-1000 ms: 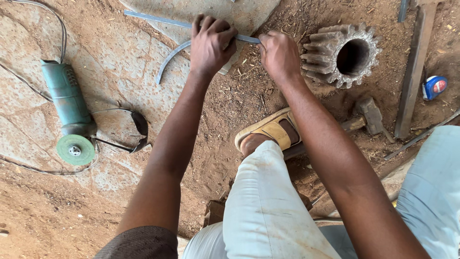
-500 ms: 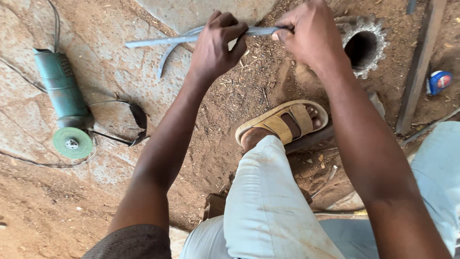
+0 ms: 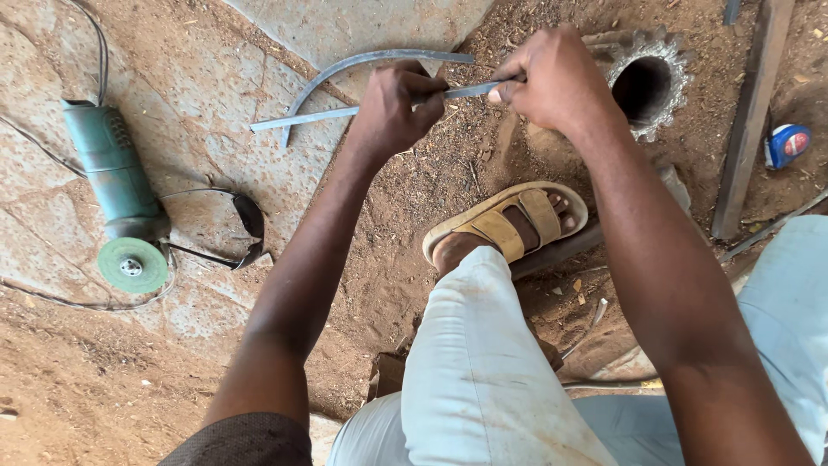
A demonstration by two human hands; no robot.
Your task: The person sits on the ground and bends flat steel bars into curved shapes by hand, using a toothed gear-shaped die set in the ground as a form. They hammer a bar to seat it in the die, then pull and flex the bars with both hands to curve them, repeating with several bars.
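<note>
Both my hands hold one thin flat metal strip (image 3: pixel 302 118) level above the dirt ground. My left hand (image 3: pixel 397 108) grips it near the middle, and my right hand (image 3: pixel 552 78) pinches its right end. The strip's free left end juts out over a stone slab. A second, curved metal strip (image 3: pixel 345 69) lies on the slab just behind it. My sandalled foot (image 3: pixel 509 220) rests on the ground below my hands.
A green angle grinder (image 3: pixel 116 185) with its cable lies on the slab at left, dark safety glasses (image 3: pixel 241 229) beside it. A toothed metal gear (image 3: pixel 642 82) stands behind my right hand. A wooden plank (image 3: pixel 750 112) and a small blue tape measure (image 3: pixel 787 144) lie at right.
My hands have lifted the straight strip up off the ground and toward me, away from the curved strip, with my right hand now gripping its end. The view has shifted left.
</note>
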